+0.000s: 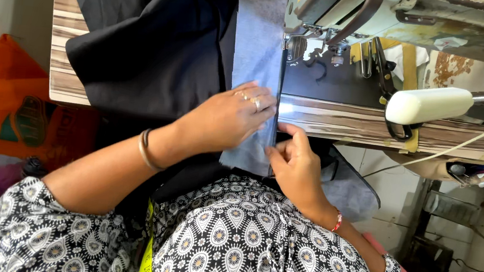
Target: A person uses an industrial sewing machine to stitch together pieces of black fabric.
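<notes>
I see my left hand [229, 116] pressed flat, fingers spread, on a grey fabric strip [257, 53] lying along the black cloth [156, 35] at the desk's [66, 82] front edge. My right hand [293, 166] pinches the strip's lower edge just off the desk, near the sewing machine [353, 15].

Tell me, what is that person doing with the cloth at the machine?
A person sits at a sewing machine on a striped wooden table. Their left hand lies flat on a long strip of grey fabric beside a large piece of black cloth. Their right hand pinches the strip's edge near the table's front. The strip runs up towards the machine's metal presser foot. A yellow measuring tape hangs over their patterned black-and-white dress.
</notes>
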